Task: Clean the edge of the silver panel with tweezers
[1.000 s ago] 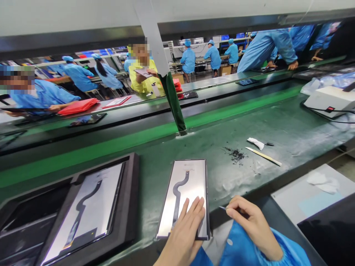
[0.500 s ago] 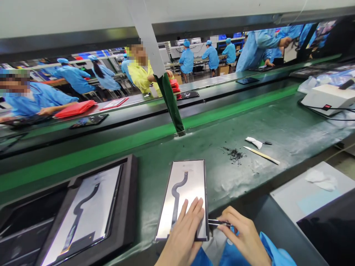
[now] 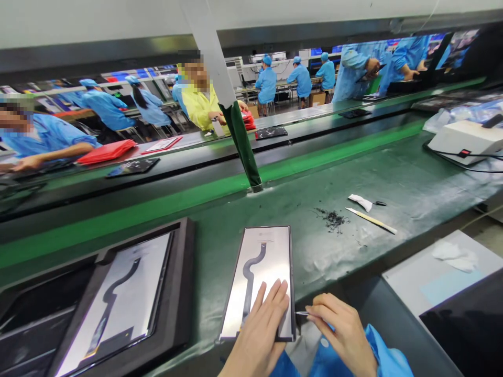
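The right hand (image 3: 341, 332) pinches thin metal tweezers (image 3: 302, 313), whose tip has moved in to touch the right edge of the flat, glossy silver rectangular panel (image 3: 261, 277), with less of the tool showing than before. The left hand (image 3: 261, 330) stays pressed flat, fingers open, on the panel's near end. The panel lies on the wrinkled green desk (image 3: 353, 178); dark crumbs (image 3: 332, 219) sit at 1 o'clock.

My view: both hands bare, left hand (image 3: 257, 335), right hand (image 3: 341, 331); bright blue sleeve (image 3: 387, 361), small white button (image 3: 324, 341).
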The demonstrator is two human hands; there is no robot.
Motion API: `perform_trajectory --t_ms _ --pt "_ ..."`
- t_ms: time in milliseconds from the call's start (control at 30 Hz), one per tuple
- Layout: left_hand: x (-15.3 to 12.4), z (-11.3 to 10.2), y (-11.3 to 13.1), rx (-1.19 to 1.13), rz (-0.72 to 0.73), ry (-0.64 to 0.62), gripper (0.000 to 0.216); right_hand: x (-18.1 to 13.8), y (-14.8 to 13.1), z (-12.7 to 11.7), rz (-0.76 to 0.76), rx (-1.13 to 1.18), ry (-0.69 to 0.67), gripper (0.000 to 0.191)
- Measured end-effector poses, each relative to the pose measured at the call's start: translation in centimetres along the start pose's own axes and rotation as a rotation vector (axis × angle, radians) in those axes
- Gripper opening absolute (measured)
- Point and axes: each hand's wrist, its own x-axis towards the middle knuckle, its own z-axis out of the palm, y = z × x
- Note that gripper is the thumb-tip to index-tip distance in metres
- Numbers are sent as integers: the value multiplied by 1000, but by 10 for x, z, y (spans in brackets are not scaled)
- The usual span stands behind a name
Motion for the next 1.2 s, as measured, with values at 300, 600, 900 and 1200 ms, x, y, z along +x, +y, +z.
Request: perform_trajectory --t_ms 300,600,900,1200 --pt "-1 0 0 -4 -3 -3 66 0 0 3 154 185 2 22" --pt "2 -2 1 -3 -9 17 62 -3 0 1 109 120 -5 19" --pt "1 0 1 4 -13 13 62 -3 3 8 61 105 23 20" --pt "-2 0 0 -1 -14 -13 67 -5 3 7 59 153 56 13"
